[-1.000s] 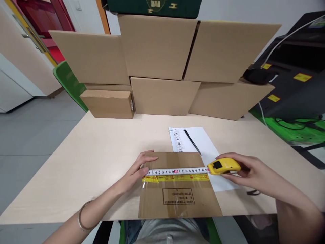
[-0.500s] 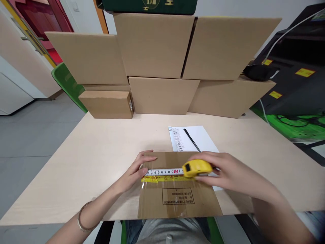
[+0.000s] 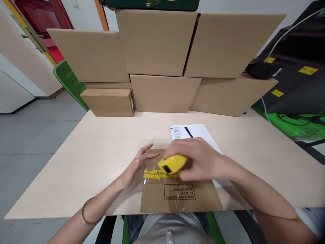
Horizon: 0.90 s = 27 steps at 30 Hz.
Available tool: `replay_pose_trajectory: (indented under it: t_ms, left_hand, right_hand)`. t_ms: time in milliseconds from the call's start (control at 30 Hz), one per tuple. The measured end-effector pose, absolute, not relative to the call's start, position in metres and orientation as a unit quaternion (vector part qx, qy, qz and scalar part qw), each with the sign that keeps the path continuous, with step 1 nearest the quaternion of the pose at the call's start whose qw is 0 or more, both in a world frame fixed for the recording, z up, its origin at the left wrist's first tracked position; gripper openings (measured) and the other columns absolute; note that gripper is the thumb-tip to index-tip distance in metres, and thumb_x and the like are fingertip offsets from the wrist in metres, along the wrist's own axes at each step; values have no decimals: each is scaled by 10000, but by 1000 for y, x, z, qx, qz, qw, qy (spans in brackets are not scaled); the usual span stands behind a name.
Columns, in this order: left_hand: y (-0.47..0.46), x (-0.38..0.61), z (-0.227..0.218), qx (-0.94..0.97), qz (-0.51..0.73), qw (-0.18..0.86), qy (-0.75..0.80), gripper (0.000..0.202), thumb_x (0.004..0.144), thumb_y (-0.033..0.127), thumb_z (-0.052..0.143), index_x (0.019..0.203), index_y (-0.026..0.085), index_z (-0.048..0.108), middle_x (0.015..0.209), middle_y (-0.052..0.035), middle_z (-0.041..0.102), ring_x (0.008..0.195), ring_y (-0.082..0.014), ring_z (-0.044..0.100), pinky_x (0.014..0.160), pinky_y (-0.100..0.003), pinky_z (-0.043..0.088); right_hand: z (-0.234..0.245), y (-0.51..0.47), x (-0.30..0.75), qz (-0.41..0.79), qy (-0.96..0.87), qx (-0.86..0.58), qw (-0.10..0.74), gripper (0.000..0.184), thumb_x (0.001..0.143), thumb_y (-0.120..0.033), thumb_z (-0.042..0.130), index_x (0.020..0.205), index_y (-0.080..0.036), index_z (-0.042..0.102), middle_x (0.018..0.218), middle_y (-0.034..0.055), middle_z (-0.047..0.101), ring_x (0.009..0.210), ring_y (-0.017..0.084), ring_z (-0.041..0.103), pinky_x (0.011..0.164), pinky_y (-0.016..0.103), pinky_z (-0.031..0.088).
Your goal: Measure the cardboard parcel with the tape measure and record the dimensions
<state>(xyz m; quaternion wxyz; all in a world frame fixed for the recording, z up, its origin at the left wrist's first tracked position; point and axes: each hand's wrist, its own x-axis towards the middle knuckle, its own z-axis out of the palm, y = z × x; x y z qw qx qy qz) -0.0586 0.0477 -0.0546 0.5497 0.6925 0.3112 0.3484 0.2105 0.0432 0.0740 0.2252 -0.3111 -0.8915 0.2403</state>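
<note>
A brown cardboard box point(image 3: 157, 198) lies at the table's near edge, with clear and yellow tape across its top and a printed black frame on it. Above it my right hand point(image 3: 199, 159) grips a yellow tape measure point(image 3: 174, 163), tilted with its front toward the left. No blade shows outside its case. At the box's left edge rests my left hand point(image 3: 134, 167), fingers stretched over the far left corner and holding nothing. Behind my right hand lies a white printed sheet point(image 3: 200, 130) with a black pen point(image 3: 188, 131), its lower part hidden.
Large cardboard boxes point(image 3: 165, 95) stand stacked along the back of the table point(image 3: 101, 152). A smaller carton point(image 3: 109, 103) sits at the back left. Beyond the left edge is a green chair point(image 3: 67, 81); dark equipment point(image 3: 291, 84) with a white cable stands at the right.
The extended blade has gone back into the tape measure. My right hand has moved left and tilted the case. My left thumb has come off the blade's end.
</note>
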Motion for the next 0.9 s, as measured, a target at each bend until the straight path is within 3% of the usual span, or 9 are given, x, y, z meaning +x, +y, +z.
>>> replay_pose_trajectory:
  t_ms: [133,167,267,367,467,567,667,733,900]
  left_hand:
    - [27,-54,-9,778,319,371,394,421,1027,439,447,1416,340,574,1669,-30,263,1569,-380,97,1257,-636,152]
    - [19,-50,3,804,312,335,380,440,1006,376,514,1444,343,536,1661,-40,283,1566,-374,130,1252,-618,216]
    - [-7,-33,29,881,257,309,249,529,957,275,596,1471,295,472,1505,-107,526,1470,-327,404,1180,-510,431]
    - [-22,-14,34,917,197,291,188,401,949,374,626,1298,179,592,1332,-193,666,1307,-341,596,1038,-445,562]
    - [-24,-2,23,941,157,245,173,415,936,490,618,1128,126,659,1188,-233,719,1232,-392,633,1002,-483,557]
    - [-20,3,15,962,136,188,145,509,954,556,542,1228,140,645,1115,-198,722,1158,-377,642,998,-486,525]
    - [-16,6,13,974,118,157,113,523,995,579,425,1431,312,535,1009,-93,707,968,-288,654,968,-430,506]
    - [-15,8,13,974,122,156,113,519,1002,590,385,1458,375,509,945,-62,684,914,-270,625,987,-418,476]
    - [-15,12,11,975,122,151,107,546,1002,597,356,1423,321,566,915,-74,659,888,-270,586,970,-402,459]
  right_hand:
    - [87,10,266,280,-854,-394,192,399,633,-167,633,1009,-300,646,1000,-9,772,872,220,725,837,345,507]
    - [87,1,274,296,-855,-388,177,383,631,-161,631,985,-306,650,1000,-9,772,874,223,729,850,354,511]
    - [83,-19,281,349,-871,-324,123,358,649,-117,636,944,-316,678,1000,-25,761,876,192,728,855,334,517]
    - [73,-24,272,375,-874,-297,90,379,643,-61,654,931,-301,703,1062,-23,731,933,167,714,867,295,525]
    - [65,-17,267,377,-875,-287,100,382,651,-46,672,958,-272,703,1110,2,704,959,167,694,877,292,532]
    - [62,-1,271,378,-875,-277,124,333,711,-64,669,988,-246,691,1105,27,692,964,167,681,878,299,534]
    - [62,22,276,398,-868,-265,131,306,758,-64,641,1019,-217,685,1111,56,687,985,168,674,898,312,532]
    - [63,41,279,409,-867,-255,130,309,771,-60,617,1038,-203,680,1120,68,688,1011,175,667,923,334,523]
    - [64,96,288,402,-863,-278,129,332,803,-98,554,1102,-194,662,1183,71,688,1087,196,646,966,370,492]
